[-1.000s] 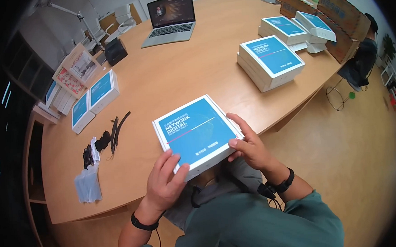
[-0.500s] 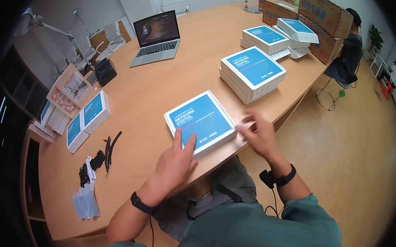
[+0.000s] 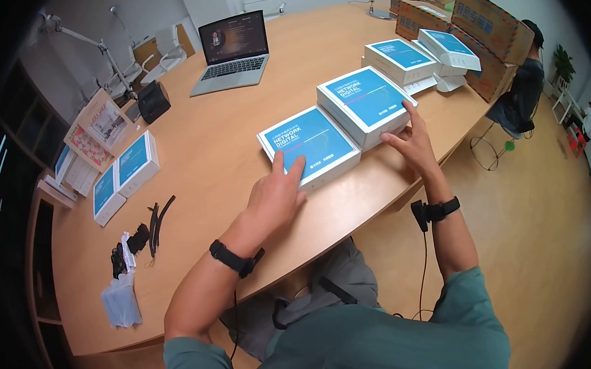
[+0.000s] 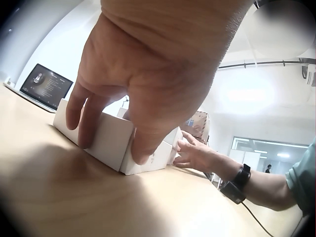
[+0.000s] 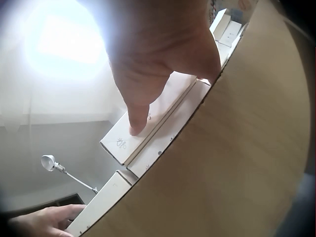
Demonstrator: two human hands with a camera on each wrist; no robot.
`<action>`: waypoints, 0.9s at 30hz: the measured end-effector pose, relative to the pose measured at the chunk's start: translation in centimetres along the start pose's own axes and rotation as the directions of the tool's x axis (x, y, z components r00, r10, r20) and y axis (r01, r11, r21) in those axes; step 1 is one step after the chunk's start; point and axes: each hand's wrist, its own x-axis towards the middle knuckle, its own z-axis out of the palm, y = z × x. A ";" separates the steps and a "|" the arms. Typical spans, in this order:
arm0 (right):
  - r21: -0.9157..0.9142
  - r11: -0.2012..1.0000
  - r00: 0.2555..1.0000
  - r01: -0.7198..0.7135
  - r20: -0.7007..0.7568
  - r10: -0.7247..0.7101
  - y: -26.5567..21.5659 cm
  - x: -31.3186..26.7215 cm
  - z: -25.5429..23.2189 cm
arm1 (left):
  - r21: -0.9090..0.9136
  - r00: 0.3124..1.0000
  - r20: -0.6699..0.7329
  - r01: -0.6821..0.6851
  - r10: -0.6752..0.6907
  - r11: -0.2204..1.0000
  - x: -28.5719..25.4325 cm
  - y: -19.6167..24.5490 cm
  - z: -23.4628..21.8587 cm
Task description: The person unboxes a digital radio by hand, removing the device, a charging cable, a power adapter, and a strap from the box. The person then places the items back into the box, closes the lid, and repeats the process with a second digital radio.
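A flat white box with a blue "NETWORK DIGITAL" top (image 3: 313, 143) lies on the table, up against a stack of two like boxes (image 3: 369, 99). My left hand (image 3: 274, 193) holds the single box at its near left corner, two fingers over the blue top. In the left wrist view, other fingers lie along its white side (image 4: 109, 139) and the thumb on its front. My right hand (image 3: 415, 141) grips the upper box of the stack at its near right corner. The right wrist view shows the thumb on that box's front face (image 5: 121, 143).
More blue-topped boxes (image 3: 402, 55) stand at the back right before cardboard cartons (image 3: 491, 24). A laptop (image 3: 232, 54) stands at the far side. Two blue boxes (image 3: 136, 163), black straps (image 3: 157, 225) and a clear plastic bag (image 3: 121, 304) lie left. The table's near edge (image 3: 351, 231) runs below my hands.
My left hand has slid the single box to the right and away from me, against the stack. My right hand let go of that box and took hold of the stack, now nearer the single box.
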 end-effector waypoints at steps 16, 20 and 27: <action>-0.104 0.989 0.967 0.102 0.245 -0.074 2.2 7.2 1.0 | 0.017 0.986 -0.061 0.153 -0.152 0.988 5.7 -4.0 -0.6; -0.103 0.994 0.963 0.035 0.269 -0.006 2.0 7.2 0.5 | 0.015 0.980 -0.060 0.193 -0.192 0.981 6.0 -3.4 0.0; -0.227 0.971 0.964 0.080 0.265 -0.018 4.6 6.9 -1.3 | -0.060 0.984 -0.101 0.139 -0.144 0.988 5.4 -5.7 1.9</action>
